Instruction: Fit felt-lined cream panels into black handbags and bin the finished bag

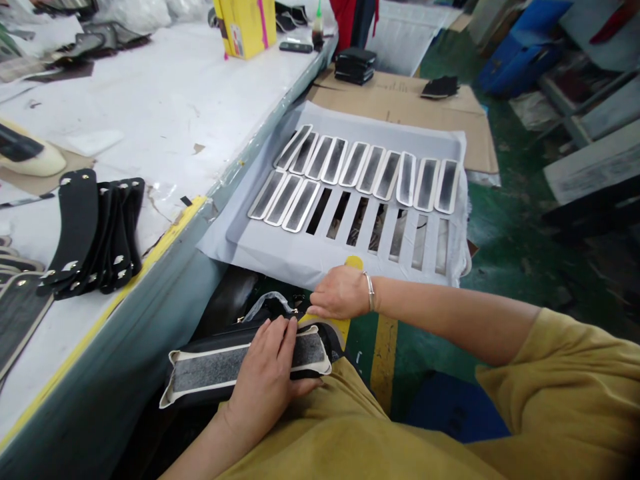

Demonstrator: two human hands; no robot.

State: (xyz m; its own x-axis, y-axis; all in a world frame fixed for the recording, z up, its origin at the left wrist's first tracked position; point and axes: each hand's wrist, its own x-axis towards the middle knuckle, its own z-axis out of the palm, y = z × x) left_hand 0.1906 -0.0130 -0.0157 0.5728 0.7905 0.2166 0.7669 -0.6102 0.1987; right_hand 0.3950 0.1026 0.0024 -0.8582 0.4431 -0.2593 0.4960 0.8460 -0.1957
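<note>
A black bag [200,399] lies on my lap with its flat bottom up. On that bottom is a grey panel [215,367] edged in off-white lining, its corners gathered. My left hand [267,367] grips the bag, fingers flat across the panel and thumb at the near side. At the bag's right end my right hand [343,293] is closed around a yellow tool [355,262]. Yellow shows above and below that fist, but the tool's kind is hidden. A clear-wrapped handle [270,300] sticks out behind the bag.
Beyond my hands, a grey slotted sheet [240,250] carries rows of white-edged dark strips [374,170]. Cardboard [400,103] with black pieces [355,65] lies behind it. At left, a white worktable [150,113] holds stacked black straps [77,227] and a yellow box [247,27].
</note>
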